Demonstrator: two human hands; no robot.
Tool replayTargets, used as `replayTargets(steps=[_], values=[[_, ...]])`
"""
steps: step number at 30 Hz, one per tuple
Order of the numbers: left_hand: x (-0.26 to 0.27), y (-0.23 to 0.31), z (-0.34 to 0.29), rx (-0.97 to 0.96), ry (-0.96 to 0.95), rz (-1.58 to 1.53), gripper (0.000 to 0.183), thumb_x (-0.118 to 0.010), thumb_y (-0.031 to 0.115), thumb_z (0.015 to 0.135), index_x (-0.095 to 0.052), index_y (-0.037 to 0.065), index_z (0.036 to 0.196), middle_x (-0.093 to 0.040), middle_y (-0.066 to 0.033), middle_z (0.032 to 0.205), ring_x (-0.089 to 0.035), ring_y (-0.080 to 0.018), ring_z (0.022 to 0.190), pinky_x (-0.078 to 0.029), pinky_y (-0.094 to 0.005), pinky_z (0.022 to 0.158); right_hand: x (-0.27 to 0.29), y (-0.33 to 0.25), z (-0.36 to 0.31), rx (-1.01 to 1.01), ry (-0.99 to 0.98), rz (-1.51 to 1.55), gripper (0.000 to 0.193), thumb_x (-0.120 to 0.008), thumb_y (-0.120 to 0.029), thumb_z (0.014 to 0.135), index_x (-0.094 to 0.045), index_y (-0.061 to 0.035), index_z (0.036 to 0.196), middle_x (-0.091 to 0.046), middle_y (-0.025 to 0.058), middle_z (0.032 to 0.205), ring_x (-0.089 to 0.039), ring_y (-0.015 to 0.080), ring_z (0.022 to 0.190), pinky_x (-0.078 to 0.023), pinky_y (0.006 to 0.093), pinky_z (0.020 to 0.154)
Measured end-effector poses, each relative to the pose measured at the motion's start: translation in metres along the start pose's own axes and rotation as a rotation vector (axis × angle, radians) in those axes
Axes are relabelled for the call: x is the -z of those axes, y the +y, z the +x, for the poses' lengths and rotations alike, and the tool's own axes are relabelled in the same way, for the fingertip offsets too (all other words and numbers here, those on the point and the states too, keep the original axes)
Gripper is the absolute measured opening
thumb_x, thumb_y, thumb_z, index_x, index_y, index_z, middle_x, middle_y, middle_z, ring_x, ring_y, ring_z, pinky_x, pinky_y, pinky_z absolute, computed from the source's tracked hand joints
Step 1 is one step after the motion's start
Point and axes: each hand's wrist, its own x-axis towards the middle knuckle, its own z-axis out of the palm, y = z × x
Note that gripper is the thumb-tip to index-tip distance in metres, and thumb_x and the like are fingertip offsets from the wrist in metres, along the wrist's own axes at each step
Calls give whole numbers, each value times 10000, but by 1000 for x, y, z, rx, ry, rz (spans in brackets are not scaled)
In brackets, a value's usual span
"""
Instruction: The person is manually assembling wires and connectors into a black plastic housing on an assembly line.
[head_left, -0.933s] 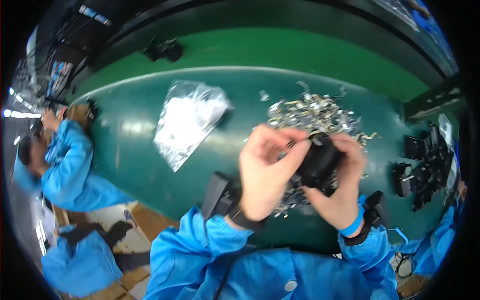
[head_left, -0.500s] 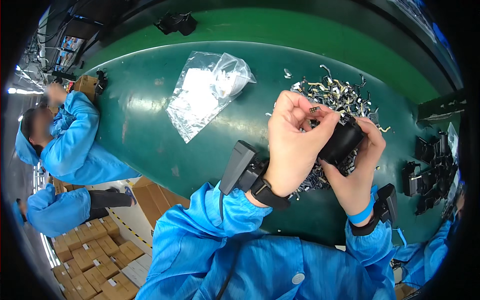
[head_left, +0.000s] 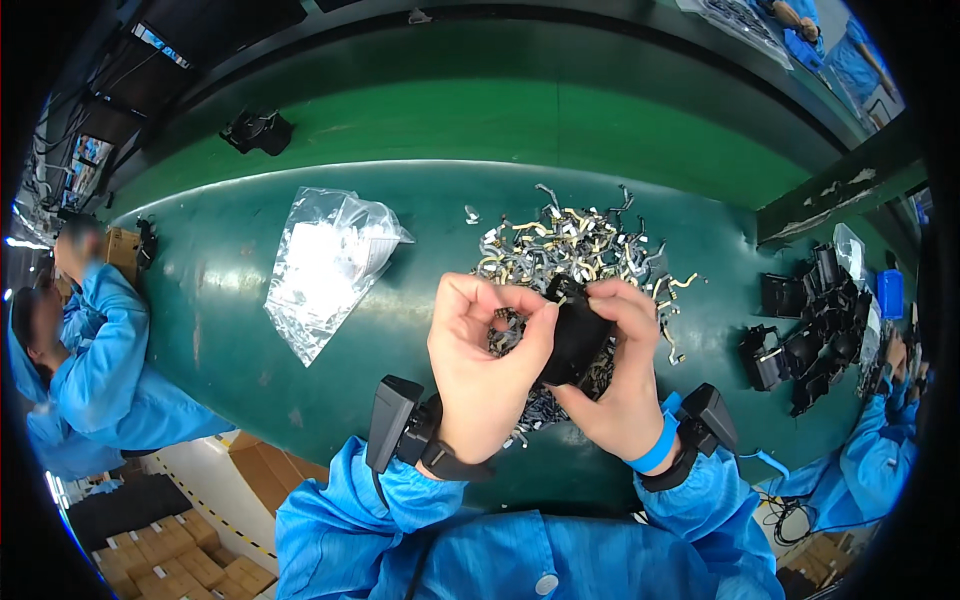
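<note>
In front of me, over a pile of small flex cables (head_left: 560, 235), both hands are raised close together. My right hand (head_left: 628, 385) is wrapped around a black plastic housing (head_left: 576, 340), with the thumb on its lower end and the fingers along its upper right side. The left thumb and forefinger of my left hand (head_left: 485, 360) pinch a small flex cable (head_left: 504, 314) at the housing's upper left edge. One small connector end of this cable sticks out beside the fingers. Where the cable meets the housing is hidden by my fingertips.
A clear plastic bag (head_left: 335, 265) with white contents lies left of the pile. Several black plastic housings (head_left: 810, 320) are heaped at the right, near a blue container (head_left: 890, 294). Another black part (head_left: 257, 132) rests on the far green ledge. Co-workers in blue sit at both sides.
The view has shifted, so the table and pile appear lower and further left. My hands keep the housing and cable together, with little change in the grip.
</note>
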Motion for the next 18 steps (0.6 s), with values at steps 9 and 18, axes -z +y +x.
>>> replayTargets(steps=[9,18], values=[[4,2,4,41,-87,67,304,-640,-85,817,-447,75,989,-633,-62,935,-547,-81,812,-424,-229,742,4,-2,6,72,-86,-41,811,-750,69,579,-382,-90,1283,-393,207,1279,-450,392,1161,-410,446,982],[10,3,-3,22,-294,42,332,-614,80,859,-628,14,1184,-486,-130,1337,-444,-207,1241,-322,-360,1049,4,7,1,-50,75,140,814,-766,36,587,-369,-65,1290,-410,202,1264,-431,367,1189,-419,433,956]])
